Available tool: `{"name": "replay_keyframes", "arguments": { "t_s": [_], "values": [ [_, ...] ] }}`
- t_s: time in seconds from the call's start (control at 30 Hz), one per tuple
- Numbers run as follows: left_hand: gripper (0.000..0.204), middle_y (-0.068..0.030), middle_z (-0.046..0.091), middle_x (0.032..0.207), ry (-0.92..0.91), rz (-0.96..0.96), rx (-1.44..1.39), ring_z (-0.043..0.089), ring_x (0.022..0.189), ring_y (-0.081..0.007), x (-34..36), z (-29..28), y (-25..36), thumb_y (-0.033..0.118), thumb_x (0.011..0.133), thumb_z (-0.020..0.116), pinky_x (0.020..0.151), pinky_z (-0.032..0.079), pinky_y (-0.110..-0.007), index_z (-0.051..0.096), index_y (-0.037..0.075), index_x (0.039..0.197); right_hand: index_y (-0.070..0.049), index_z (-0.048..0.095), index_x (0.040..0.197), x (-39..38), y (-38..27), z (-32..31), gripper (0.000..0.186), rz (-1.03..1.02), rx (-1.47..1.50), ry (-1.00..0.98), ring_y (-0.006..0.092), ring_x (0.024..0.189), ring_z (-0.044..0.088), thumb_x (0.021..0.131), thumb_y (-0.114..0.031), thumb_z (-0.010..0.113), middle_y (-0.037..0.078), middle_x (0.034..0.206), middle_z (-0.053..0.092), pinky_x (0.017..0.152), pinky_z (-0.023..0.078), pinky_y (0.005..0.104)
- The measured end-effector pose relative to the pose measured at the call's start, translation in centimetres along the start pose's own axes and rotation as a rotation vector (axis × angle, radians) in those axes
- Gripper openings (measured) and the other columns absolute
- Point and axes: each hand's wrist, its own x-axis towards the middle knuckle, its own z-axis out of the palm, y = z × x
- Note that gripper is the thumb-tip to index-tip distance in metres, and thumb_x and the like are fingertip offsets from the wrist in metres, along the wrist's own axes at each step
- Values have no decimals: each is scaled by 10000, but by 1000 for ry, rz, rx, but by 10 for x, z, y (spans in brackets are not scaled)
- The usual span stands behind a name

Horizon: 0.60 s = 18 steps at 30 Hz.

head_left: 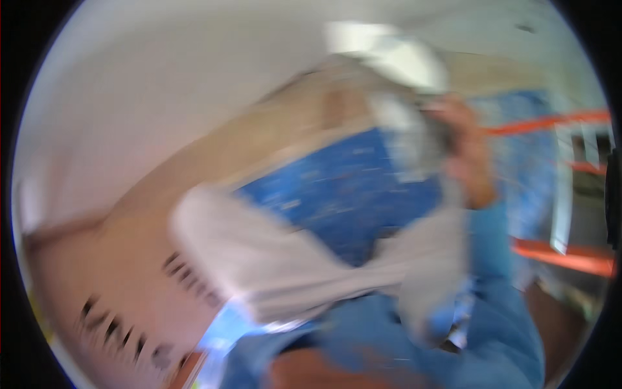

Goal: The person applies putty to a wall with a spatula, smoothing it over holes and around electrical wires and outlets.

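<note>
Motion smears the whole head view. My right hand, at the end of a blue sleeve, reaches forward to the right of centre. Its fingers curl round the side of a blurred grey-and-white object whose kind I cannot make out. A blue speckled sheet or board spreads beneath that object and in front of my legs, which are in pale trousers. At the lower edge, close to the camera, shows a brown patch of skin, probably my left arm or hand; its fingers are hidden.
An orange-and-white ladder-like frame lies at the right, beside more blue sheeting. Tan cardboard-like covering with black print spans the left. A bright white curved thing stands at the back, before a pale wall.
</note>
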Motion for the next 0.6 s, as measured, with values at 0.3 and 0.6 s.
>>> {"name": "replay_keyframes", "arguments": {
  "t_s": [0.3,0.6],
  "values": [
    [343,-105,644,885,1187,-565,918,601,736,-178,61,-123,22,285,939,583,622,480,-312,625,-34,1060,11,698,824,9,-29,-4,97,-217,-163,308,61,717,520,797,-81,690,-13,745,615,640,391,224],
    [304,28,584,829,1120,-749,650,511,731,-53,36,-202,-19,165,874,713,601,395,-199,625,15,1124,-8,670,802,11,0,6,52,-369,-160,285,18,680,463,841,-26,642,-51,719,571,618,366,212]
  ]
}}
